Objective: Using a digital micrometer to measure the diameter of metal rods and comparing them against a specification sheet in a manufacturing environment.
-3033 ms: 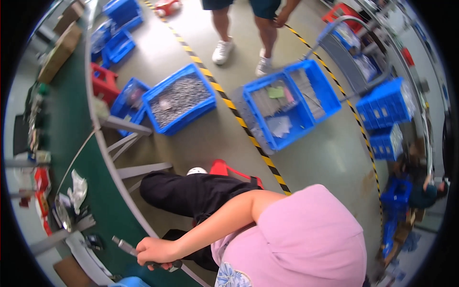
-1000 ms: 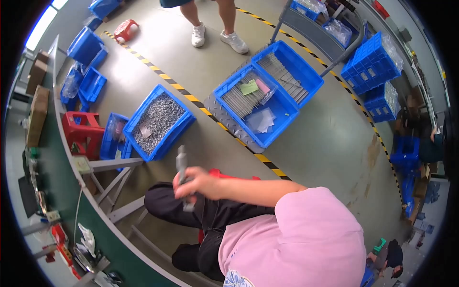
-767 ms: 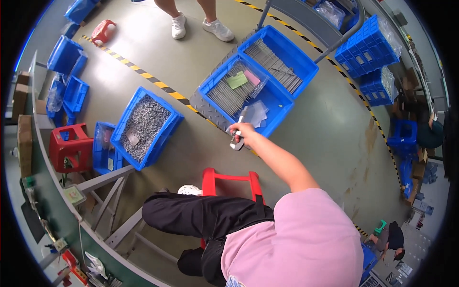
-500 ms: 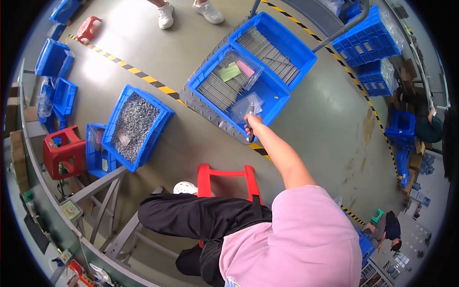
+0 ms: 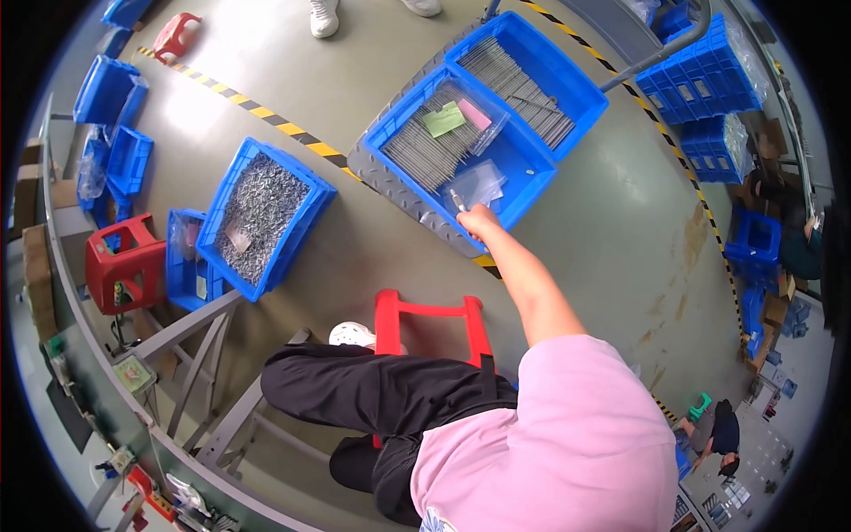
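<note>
The right hand (image 5: 480, 222) is curled closed around a slim metal tool (image 5: 457, 201), only its silvery, rounded end showing past the fingers; the left hand is out of view, so its state cannot be told. The tool is at the near corner of a blue crate (image 5: 525, 180), beside limp, clear plastic sheets (image 5: 484, 183). It looks rigid and light enough for one hand, probably slick on its polished end, so the hidden body seems the better hold. Farther in lie straight, thin, stiff-looking grey rods (image 5: 418, 163) under soft film with a papery green slip (image 5: 445, 119). The crate's smooth plastic walls stand on a ridged tread-plate platform (image 5: 379, 171); off left, another blue crate (image 5: 320, 206) brims with small, gritty-looking metal pieces (image 5: 270, 204).
</note>
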Available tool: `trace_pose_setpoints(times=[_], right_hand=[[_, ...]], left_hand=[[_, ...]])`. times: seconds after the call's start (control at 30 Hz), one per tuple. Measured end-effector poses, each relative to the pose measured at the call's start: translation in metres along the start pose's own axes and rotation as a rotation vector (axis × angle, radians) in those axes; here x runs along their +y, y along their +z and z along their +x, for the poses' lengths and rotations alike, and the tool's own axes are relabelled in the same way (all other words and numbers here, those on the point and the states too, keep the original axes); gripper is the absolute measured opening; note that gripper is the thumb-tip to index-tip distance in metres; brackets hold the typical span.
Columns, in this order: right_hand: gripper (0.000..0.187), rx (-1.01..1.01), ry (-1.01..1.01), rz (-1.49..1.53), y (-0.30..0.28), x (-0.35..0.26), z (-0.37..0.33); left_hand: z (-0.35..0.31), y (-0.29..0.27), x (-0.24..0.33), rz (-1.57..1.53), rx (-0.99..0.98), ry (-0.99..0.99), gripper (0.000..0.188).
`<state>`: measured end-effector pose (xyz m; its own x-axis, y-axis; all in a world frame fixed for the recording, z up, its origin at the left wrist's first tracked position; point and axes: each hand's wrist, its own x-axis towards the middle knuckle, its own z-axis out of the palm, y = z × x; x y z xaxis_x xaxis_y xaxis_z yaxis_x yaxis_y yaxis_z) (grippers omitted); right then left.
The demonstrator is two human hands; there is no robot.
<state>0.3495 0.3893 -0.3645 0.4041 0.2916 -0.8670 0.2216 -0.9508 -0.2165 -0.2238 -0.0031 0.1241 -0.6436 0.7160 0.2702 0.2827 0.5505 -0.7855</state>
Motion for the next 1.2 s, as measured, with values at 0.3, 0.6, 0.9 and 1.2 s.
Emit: trace_pose_setpoints(times=[0.3,0.6,0.9,1.2], right_hand=[[0.016,-0.466,-0.006,0.593,0.05,0.051,-0.067],[0.033,-0.286,-0.77,-0.116,0.119,-0.026,-0.185],[0.022,-0.055,-1.715,-0.368,0.231,-0.071,-0.298],[0.014,0.121,-1.995,-0.3,0.246,-0.067,-0.289]], left_hand=[[-0.016,0.032,0.026,-0.016,-0.039,-0.048,0.022],[-0.021,0.078,0.033,-0.032,-0.041,-0.087,0.02],[-0.024,0.102,0.05,-0.031,-0.03,-0.15,0.018],[-0.046,0.129,0.034,0.267,0.232,0.024,0.015]])
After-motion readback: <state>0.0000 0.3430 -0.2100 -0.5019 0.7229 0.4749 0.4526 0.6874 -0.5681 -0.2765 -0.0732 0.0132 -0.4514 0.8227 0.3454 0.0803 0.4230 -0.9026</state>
